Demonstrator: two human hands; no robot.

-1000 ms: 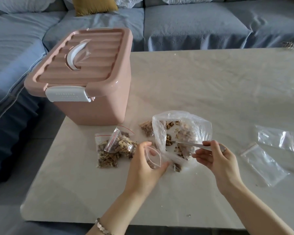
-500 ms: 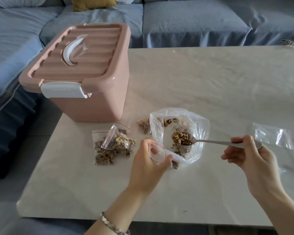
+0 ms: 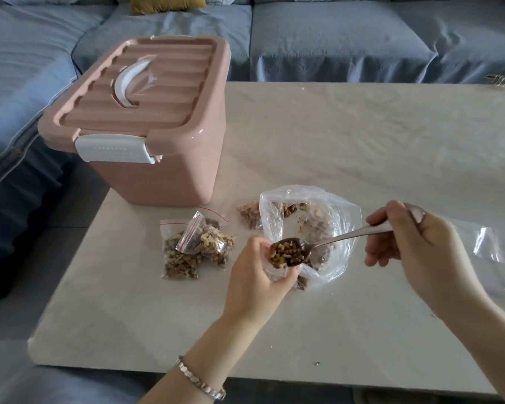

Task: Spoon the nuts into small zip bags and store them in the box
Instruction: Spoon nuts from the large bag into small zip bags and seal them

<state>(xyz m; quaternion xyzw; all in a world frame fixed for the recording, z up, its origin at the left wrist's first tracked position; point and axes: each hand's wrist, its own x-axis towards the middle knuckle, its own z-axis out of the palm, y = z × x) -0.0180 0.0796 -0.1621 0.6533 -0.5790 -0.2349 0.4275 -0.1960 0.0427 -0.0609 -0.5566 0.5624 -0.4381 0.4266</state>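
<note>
My right hand [image 3: 411, 243] grips a metal spoon [image 3: 341, 238] whose bowl is heaped with nuts. The bowl hovers at the mouth of a small clear zip bag [image 3: 277, 272] that my left hand [image 3: 255, 282] holds open. Behind them lies a large clear plastic bag of nuts [image 3: 321, 228], its mouth open towards me. Filled zip bags [image 3: 196, 246] with red seals lie in a pile to the left. The pink storage box [image 3: 158, 126] stands at the table's far left corner with its lid latched.
Empty clear zip bags [image 3: 487, 243] lie on the pale table [image 3: 362, 135] behind and to the right of my right hand. A blue-grey sofa [image 3: 333, 39] runs along the far side and the left. Some nuts [image 3: 247, 214] lie beside the big bag.
My right hand lifted the loaded spoon out of the large bag and carried it left to the small bag's mouth. My left hand stayed on the small bag.
</note>
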